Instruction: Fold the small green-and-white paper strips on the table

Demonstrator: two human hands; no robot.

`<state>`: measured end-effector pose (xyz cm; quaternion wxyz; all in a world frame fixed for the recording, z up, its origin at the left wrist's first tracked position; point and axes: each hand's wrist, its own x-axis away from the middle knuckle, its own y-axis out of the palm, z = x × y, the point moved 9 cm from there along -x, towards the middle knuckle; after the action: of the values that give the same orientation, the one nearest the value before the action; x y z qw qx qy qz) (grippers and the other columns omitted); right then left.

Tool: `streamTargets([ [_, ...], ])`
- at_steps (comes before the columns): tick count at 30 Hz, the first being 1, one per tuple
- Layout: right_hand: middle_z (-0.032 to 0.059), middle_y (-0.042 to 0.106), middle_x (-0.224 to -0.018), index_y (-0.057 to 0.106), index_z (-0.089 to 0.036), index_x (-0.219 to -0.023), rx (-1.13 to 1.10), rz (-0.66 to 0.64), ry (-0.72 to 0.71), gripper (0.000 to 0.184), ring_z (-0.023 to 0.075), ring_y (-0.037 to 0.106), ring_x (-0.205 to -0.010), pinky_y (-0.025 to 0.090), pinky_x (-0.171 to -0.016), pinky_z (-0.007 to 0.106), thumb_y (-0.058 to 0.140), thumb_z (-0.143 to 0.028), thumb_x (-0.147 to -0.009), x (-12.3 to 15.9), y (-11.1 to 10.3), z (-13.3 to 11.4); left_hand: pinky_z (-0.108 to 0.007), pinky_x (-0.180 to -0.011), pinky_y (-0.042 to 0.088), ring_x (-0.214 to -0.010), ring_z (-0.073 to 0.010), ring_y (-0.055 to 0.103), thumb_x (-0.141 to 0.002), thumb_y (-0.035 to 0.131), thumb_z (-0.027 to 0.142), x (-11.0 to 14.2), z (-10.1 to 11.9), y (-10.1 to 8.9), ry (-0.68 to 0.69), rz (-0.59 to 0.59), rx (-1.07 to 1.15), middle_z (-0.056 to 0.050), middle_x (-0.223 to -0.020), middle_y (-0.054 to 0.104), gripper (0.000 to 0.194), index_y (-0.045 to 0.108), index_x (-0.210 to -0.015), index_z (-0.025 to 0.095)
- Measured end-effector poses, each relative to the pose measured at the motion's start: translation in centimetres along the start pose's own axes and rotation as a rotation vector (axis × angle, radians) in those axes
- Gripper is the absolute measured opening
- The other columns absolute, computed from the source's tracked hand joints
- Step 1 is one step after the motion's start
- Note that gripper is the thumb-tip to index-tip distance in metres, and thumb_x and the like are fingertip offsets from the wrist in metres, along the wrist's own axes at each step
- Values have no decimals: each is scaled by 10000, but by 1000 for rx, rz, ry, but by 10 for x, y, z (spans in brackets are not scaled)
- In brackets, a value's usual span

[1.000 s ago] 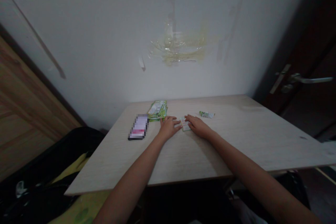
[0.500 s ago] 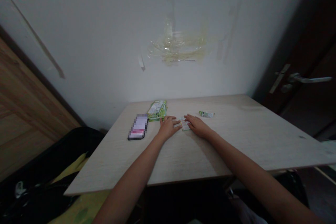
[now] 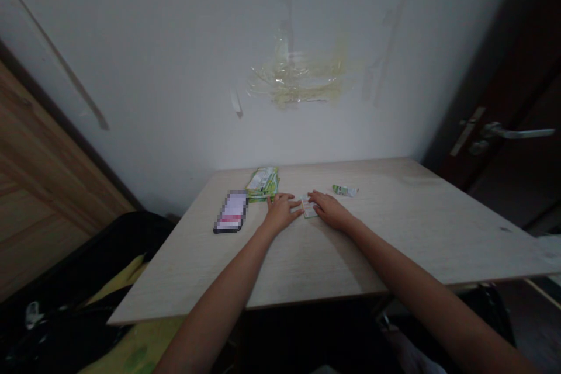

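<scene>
A small pale printed packet [image 3: 310,209] lies flat on the table between my hands; its fine print is too small to read. My left hand [image 3: 281,212] rests with fingers spread, the tips at the packet's left edge. Over the packet's right part lies my right hand [image 3: 329,210], fingers stretched out and covering some of it. Just beyond my left hand is a stack of green and white packets [image 3: 263,183]. A crumpled green and white wrapper [image 3: 345,190] lies behind my right hand.
A phone [image 3: 231,211] with a blurred screen lies left of my left hand. The pale wooden table [image 3: 394,234] meets a wall with peeling tape [image 3: 302,82]. A dark door with a metal handle [image 3: 517,132] is at the right, a yellow cloth [image 3: 140,345] at the lower left.
</scene>
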<state>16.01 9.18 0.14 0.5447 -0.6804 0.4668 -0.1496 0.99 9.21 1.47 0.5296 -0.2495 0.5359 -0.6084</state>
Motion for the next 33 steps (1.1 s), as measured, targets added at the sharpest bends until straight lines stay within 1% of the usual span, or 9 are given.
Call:
streamTargets([
  [4, 146, 470, -1525, 570, -160, -1361, -7, 6, 2, 425, 245, 386, -1453, 314, -1189, 477, 438, -212, -961, 0, 2, 2, -589, -1170, 164, -1292, -305, 453, -887, 627, 547, 1, 1, -1, -7, 8, -6, -49, -1337, 632, 366, 728, -1190, 367],
  [9, 149, 481, -1515, 572, -161, -1355, 7, 10, 0, 431, 249, 386, -1451, 314, -1185, 491, 452, -198, -943, 0, 2, 2, -589, -1166, 166, -1299, -307, 439, -876, 636, 547, 1, 3, -4, -26, -1, -28, -37, -1344, 629, 356, 726, -1178, 382],
  [13, 151, 496, -1503, 570, -155, -1354, 24, 6, 7, 430, 252, 389, -1450, 309, -1189, 487, 454, -203, -942, 0, 3, 1, -613, -1170, 145, -1317, -321, 427, -857, 663, 532, 1, 4, -6, -20, 13, -14, -46, -1371, 615, 433, 679, -1256, 366],
  [15, 157, 493, -1504, 565, -143, -1358, 30, 4, 8, 434, 256, 394, -1447, 311, -1189, 481, 454, -207, -943, 0, 3, 1, -625, -1175, 121, -1331, -320, 420, -866, 663, 507, 1, 5, -5, 3, 16, 7, -40, -1392, 607, 436, 662, -1278, 364],
  [19, 168, 495, -1500, 555, -132, -1367, 43, 3, 2, 440, 258, 405, -1440, 317, -1185, 475, 451, -208, -946, 0, 2, 0, -661, -1173, 71, -1382, -320, 384, -906, 624, 471, 1, 9, -2, 49, -12, 16, -7, -1417, 605, 324, 702, -1206, 378],
  [23, 166, 496, -1498, 543, -140, -1380, 42, 4, 8, 452, 256, 402, -1442, 312, -1187, 482, 455, -198, -940, 0, 2, 0, -686, -1166, 49, -1387, -324, 387, -924, 594, 474, 1, 10, 1, 65, -48, -9, -1, -1365, 651, 318, 701, -1210, 386],
  [25, 172, 490, -1502, 536, -130, -1388, 46, -1, 15, 460, 259, 404, -1441, 310, -1188, 482, 455, -195, -939, 0, 2, 1, -685, -1170, 41, -1388, -327, 385, -923, 593, 483, 1, 10, 1, 73, -40, -23, 3, -1367, 649, 310, 709, -1197, 394],
  [30, 177, 486, -1505, 542, -122, -1384, 56, -8, 17, 452, 255, 408, -1437, 308, -1190, 472, 450, -203, -949, -1, 3, 0, -704, -1166, 61, -1394, -349, 377, -910, 599, 525, 1, 4, 1, 42, -11, -66, -23, -1452, 572, 303, 741, -1147, 400],
  [33, 185, 471, -1514, 518, -108, -1409, 68, -15, 21, 471, 259, 402, -1442, 308, -1190, 473, 446, -210, -955, -1, 4, 0, -697, -1176, 74, -1392, -349, 380, -909, 596, 536, 1, 4, 0, 36, -7, -82, -20, -1442, 578, 308, 745, -1142, 400],
])
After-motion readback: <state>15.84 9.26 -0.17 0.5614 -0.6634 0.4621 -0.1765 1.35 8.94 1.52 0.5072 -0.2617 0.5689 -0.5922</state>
